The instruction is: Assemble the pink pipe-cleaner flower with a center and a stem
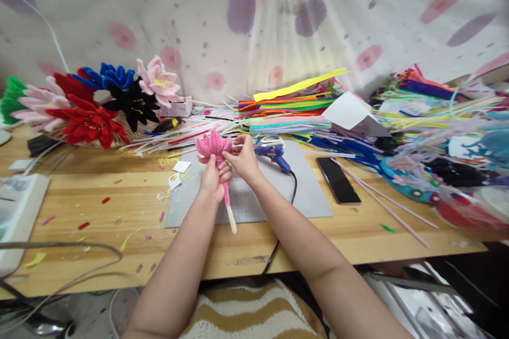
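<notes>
Over a grey cutting mat (310, 196), a pink pipe-cleaner flower (214, 144) is held upright with a slight tilt. Its stem (228, 198) is wrapped pink above and ends pale cream at the bottom. My left hand (213, 179) grips the stem just under the petals, fingers wrapped round it. My right hand (243, 159) pinches at the right underside of the bloom, thumb and fingertips against the lower petals. A blue hot glue gun (274, 156) lies on the mat just right of my right hand. White-handled scissors (271, 141) rest behind it.
Finished pipe-cleaner flowers (95, 116) stand at the back left. Bundles of coloured pipe cleaners (290, 111) line the back. A black phone (338, 180) lies right of the mat, beside loose pink stems (392, 206). A white power strip (27, 222) sits at left, among scraps.
</notes>
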`<state>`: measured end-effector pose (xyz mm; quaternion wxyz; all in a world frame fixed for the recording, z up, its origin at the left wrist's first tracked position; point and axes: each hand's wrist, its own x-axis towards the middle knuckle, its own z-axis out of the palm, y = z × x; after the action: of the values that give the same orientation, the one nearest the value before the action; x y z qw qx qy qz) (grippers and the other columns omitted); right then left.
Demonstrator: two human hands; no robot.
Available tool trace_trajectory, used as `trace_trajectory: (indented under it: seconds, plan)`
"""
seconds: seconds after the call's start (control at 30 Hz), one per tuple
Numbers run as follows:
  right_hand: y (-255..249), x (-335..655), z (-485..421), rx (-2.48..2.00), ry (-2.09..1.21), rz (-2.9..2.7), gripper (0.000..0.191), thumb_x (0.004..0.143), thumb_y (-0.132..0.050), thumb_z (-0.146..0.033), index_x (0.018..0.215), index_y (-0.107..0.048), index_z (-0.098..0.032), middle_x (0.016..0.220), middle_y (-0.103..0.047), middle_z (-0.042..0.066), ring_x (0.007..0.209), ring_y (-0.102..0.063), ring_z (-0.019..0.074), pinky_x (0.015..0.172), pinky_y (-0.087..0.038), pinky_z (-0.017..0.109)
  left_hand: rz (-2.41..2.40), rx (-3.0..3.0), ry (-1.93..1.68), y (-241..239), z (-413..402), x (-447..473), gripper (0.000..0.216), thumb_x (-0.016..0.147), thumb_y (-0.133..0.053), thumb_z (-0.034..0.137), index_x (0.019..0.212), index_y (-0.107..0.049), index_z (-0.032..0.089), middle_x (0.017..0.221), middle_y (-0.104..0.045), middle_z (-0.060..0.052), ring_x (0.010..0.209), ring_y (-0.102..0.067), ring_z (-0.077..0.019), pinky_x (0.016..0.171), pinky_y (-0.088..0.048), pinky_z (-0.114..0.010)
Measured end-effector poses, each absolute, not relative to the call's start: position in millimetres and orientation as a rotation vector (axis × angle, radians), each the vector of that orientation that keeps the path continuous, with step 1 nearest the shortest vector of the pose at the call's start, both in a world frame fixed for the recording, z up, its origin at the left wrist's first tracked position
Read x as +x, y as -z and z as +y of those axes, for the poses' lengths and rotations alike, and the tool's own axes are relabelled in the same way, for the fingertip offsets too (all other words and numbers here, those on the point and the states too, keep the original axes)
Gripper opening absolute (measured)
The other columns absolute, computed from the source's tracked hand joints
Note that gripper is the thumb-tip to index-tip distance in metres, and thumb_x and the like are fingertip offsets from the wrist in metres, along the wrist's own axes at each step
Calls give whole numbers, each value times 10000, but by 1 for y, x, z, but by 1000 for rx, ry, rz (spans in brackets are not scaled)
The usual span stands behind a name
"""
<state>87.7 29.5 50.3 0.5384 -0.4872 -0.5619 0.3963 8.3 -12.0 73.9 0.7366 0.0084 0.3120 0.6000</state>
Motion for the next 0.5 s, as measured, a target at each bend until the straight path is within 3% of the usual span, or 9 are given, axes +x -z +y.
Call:
trace_trajectory:
  seconds: [0.5]
  plan:
    - [-48,89,30,-1135,-936,-1367,418,610,-639,-196,890,-330,-225,975,-411,-4,679,-514,62,683,-493,262,670,34,-1304,-71,-14,7,329,935,-310,295,676,-434,135,488,-266,74,328,-216,-5,276,-112,-84]
